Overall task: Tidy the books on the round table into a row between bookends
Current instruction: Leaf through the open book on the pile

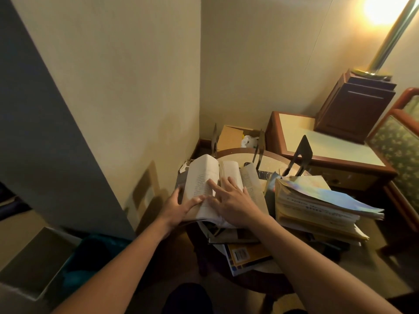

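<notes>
Crowded table (238, 157) — left hand (179, 207) grips book (201, 177) edge.

Left hand (179, 207) grips an open book (199, 177); right hand (233, 206) presses flat on its pages.

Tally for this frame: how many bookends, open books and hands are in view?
Bookends: 3
Open book: 1
Hands: 2
Total: 6

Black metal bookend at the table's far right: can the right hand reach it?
Probably yes: the right hand rests flat on the open white-paged book, and only low books lie between it and the black metal bookend.
</notes>
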Demonstrator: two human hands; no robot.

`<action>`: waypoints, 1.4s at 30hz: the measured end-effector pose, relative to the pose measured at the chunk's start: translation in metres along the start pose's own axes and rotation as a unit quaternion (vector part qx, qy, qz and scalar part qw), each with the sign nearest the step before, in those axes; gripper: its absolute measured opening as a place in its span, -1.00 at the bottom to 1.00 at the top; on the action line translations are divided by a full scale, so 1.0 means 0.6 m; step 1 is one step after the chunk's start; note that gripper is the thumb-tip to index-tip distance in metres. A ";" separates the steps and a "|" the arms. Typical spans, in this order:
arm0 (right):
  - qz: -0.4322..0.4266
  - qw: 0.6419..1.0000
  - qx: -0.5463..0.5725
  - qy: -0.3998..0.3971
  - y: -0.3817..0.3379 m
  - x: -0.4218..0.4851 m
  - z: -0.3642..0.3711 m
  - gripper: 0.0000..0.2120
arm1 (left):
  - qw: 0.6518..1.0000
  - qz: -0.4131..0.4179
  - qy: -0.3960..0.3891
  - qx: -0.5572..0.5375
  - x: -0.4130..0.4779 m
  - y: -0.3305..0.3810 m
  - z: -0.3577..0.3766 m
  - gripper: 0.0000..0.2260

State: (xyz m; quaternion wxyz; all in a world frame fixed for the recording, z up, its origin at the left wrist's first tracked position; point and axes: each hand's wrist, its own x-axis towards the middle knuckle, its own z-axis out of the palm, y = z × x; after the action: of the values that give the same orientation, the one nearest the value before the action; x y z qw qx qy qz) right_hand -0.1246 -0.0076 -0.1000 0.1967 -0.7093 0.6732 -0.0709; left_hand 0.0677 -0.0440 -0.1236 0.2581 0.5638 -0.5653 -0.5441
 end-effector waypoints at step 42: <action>0.011 0.999 -0.023 0.027 0.031 0.042 0.050 -0.46 | 0.868 0.196 0.064 0.452 -0.037 -0.037 0.046 -0.56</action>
State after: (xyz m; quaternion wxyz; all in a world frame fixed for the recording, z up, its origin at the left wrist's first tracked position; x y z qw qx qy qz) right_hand -0.1290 -0.0274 -0.1386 0.1625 -0.7037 0.6878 -0.0724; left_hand 0.0559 -0.0096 -0.1441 0.1119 0.5299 -0.8306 -0.1294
